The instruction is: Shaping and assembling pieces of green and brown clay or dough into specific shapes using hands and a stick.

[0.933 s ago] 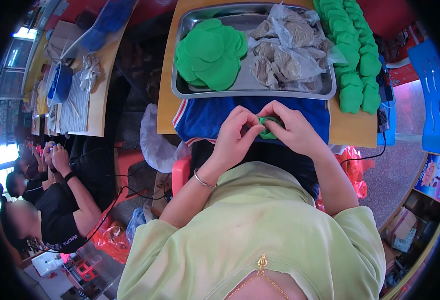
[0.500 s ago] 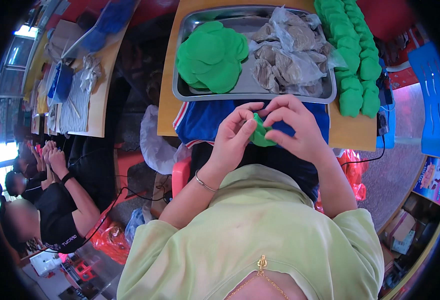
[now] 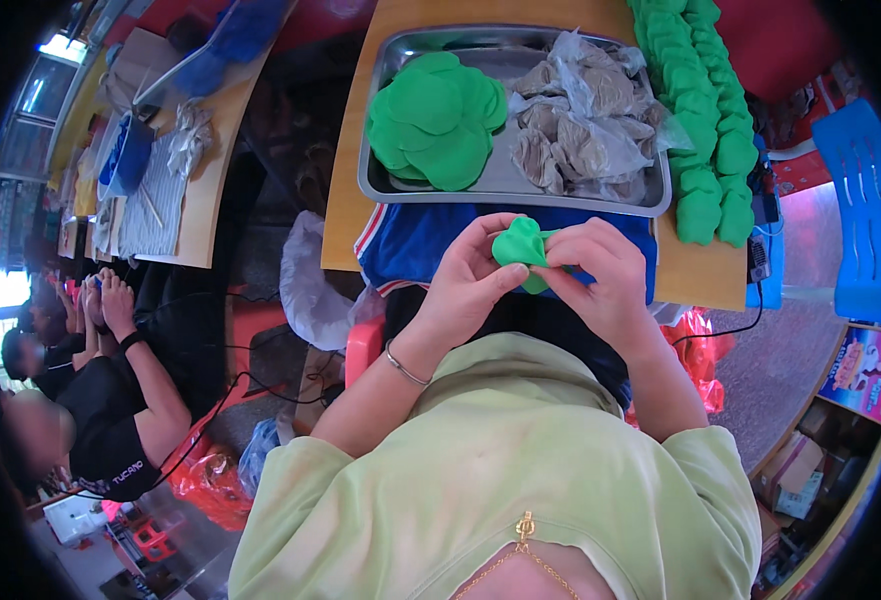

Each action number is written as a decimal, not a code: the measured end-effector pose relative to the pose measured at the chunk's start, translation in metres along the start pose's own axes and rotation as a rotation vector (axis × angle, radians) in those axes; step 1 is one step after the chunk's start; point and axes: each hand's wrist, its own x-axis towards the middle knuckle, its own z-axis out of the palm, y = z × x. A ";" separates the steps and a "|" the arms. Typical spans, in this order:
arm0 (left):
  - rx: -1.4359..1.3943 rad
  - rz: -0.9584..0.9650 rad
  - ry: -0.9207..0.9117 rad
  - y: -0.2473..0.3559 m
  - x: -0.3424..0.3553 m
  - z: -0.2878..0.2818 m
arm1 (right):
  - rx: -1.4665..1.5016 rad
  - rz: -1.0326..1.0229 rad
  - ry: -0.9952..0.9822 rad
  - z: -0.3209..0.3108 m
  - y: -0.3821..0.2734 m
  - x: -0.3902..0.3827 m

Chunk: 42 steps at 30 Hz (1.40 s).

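My left hand [image 3: 473, 285] and my right hand [image 3: 600, 275] pinch a folded green piece [image 3: 518, 243] between their fingertips, held over a folded blue cloth [image 3: 415, 240] at the table's edge. Just beyond, a steel tray [image 3: 500, 208] holds a pile of flat green pieces [image 3: 430, 120] at the left and clumps of thin, crumpled beige material in clear plastic bags [image 3: 595, 130] at the right.
Rows of shaped green pieces [image 3: 697, 140] line the right of the wooden table [image 3: 695, 275]. At left, two co-workers [image 3: 150, 400] work beside another table [image 3: 200, 180]. A white bag [image 3: 310, 300], blue plastic chair [image 3: 850, 220] and cables surround me.
The green piece has been turned and spread, showing a rounded folded flap above my fingertips. My right fingers have lowered and closed in on it; both hands stay together in front of me.
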 end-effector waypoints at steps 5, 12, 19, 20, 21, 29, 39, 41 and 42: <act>0.145 0.121 0.007 0.009 0.000 -0.001 | 0.015 0.210 -0.154 -0.008 -0.018 0.012; 0.343 0.449 -0.084 0.021 -0.003 0.000 | 0.674 0.692 -0.210 -0.004 -0.026 0.031; 0.345 0.259 -0.090 0.031 -0.007 -0.007 | 0.525 0.519 -0.178 -0.001 -0.032 0.037; 0.330 0.269 -0.066 0.031 -0.007 -0.007 | 0.305 0.428 -0.219 -0.002 -0.033 0.038; 0.287 0.329 -0.086 0.031 -0.008 -0.007 | 0.287 0.418 -0.177 -0.002 -0.034 0.037; 0.302 0.379 -0.093 0.042 -0.007 -0.002 | 0.479 0.328 -0.185 0.007 -0.031 0.031; 0.267 0.215 -0.055 0.040 -0.011 -0.005 | -0.091 0.173 -0.156 -0.004 -0.036 0.038; 0.352 0.275 -0.036 0.041 -0.011 -0.004 | -0.050 0.176 -0.203 -0.003 -0.034 0.037; 0.377 0.314 -0.035 0.041 -0.011 -0.002 | -0.063 0.187 -0.154 -0.003 -0.033 0.036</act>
